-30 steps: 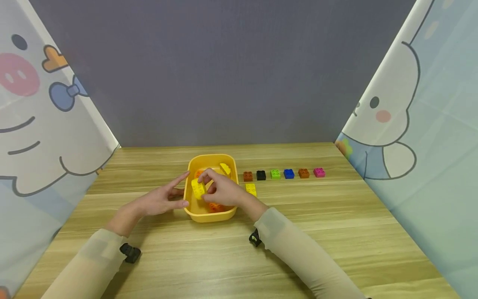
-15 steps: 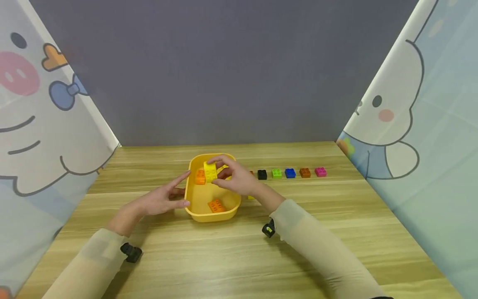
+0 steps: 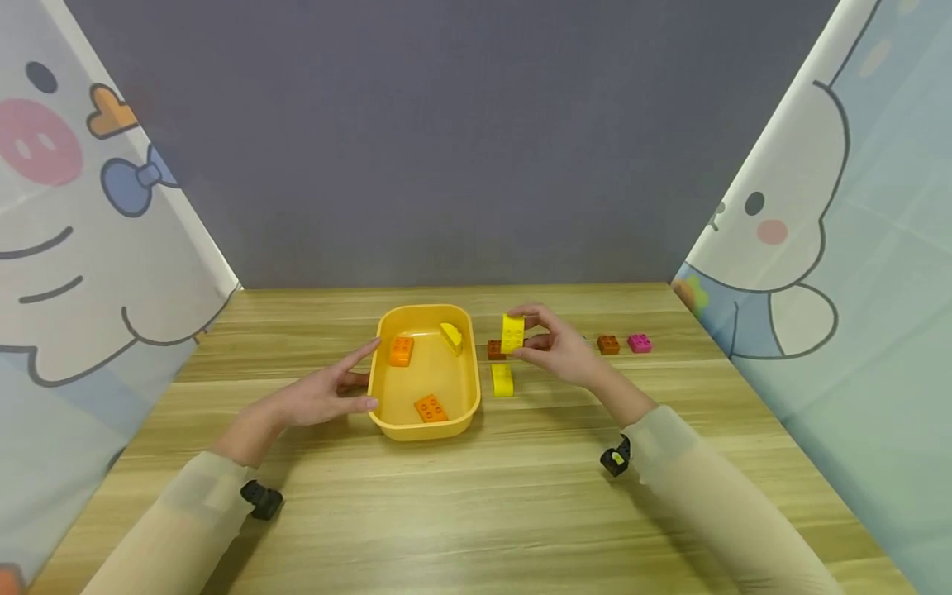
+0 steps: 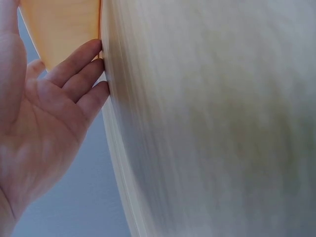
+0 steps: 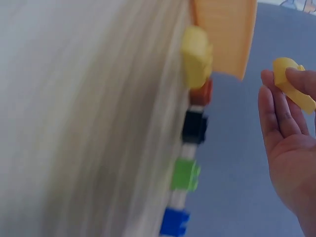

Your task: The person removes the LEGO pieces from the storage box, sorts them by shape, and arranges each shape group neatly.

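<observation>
My right hand [image 3: 561,351] pinches a yellow building block [image 3: 513,333] between thumb and fingers, raised over the table to the right of the yellow tray [image 3: 416,384]. In the right wrist view the held block [image 5: 282,69] has a curved side. Another yellow block [image 3: 502,380] lies on the table just below it in the head view. My left hand [image 3: 320,398] rests its extended fingers against the tray's left side. Inside the tray are an orange block [image 3: 401,351], a second orange block [image 3: 430,409] and a yellow curved block [image 3: 451,337].
A row of small blocks runs right of the tray: reddish-brown [image 3: 496,349], black [image 5: 194,127], lime green [image 5: 184,174], blue [image 5: 174,222], brown [image 3: 608,345] and pink [image 3: 640,343]. My right hand covers the row's middle in the head view. A grey panel [image 3: 454,149] closes the back.
My right hand has lifted the yellow block out of the tray and carried it right, past the tray's edge. The left hand has stayed at the tray.
</observation>
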The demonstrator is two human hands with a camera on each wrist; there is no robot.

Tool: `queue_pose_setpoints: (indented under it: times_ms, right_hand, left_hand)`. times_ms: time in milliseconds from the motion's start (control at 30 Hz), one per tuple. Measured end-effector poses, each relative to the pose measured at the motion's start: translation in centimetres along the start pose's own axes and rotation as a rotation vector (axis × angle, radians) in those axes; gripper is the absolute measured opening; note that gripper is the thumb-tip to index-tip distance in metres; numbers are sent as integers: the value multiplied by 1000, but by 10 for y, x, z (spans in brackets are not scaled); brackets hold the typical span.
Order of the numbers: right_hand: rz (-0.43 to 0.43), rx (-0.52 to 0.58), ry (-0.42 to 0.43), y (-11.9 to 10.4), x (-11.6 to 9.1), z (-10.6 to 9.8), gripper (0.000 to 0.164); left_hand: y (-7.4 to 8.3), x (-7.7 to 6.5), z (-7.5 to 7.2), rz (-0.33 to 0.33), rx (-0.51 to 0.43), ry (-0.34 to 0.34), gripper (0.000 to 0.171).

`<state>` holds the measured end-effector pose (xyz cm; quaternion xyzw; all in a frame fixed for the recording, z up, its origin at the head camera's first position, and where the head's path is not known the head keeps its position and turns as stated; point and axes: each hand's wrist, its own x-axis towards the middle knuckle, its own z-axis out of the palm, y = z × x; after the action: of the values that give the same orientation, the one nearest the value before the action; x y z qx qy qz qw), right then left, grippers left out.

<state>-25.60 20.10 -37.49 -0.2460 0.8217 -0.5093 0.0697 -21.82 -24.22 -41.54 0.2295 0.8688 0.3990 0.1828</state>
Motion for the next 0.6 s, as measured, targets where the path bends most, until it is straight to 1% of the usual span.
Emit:
queue_pose_setpoints:
  times_ms: [100, 200, 433, 500, 600]
  right_hand:
    - [45, -32, 0, 12, -8, -10, 60]
    - [88, -68, -22, 22, -14, -18, 62]
    - [213, -171, -139, 37, -23, -25, 62]
    - [232, -198, -162, 39, -24, -25, 62]
    - [218, -245, -185, 42, -24, -24, 62]
  left_hand:
    - [0, 0, 0, 1, -1, -1, 106]
    - [0, -1, 0, 5, 0, 4, 105]
    - [-1, -1, 0, 9, 7, 5, 105]
    - [-2, -1, 1, 10, 8, 3, 105]
    - [-2, -1, 1, 9, 5, 1, 105]
